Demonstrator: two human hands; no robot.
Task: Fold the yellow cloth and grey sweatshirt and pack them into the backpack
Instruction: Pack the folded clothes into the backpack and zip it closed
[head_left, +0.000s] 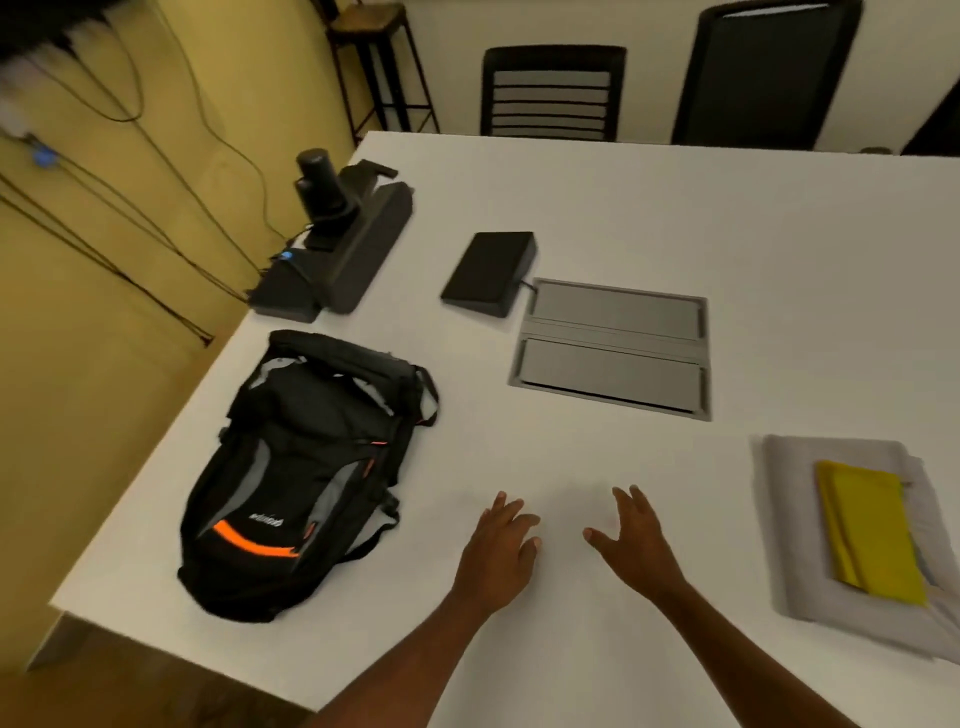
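A black backpack (301, 478) with orange and grey trim lies flat on the left part of the white table (623, 208), its top end pointing away from me. At the right edge a folded yellow cloth (872, 535) rests on top of a folded grey sweatshirt (800, 530). My left hand (501, 551) and my right hand (636, 543) hover side by side over the bare table between the backpack and the clothes. Both hands have their fingers spread and hold nothing.
A grey cable hatch (613, 345) is set into the table's middle, with a flat black box (491, 273) beside it. A black device with a camera (337, 239) stands at the far left edge. Two black chairs (553, 93) stand behind the table.
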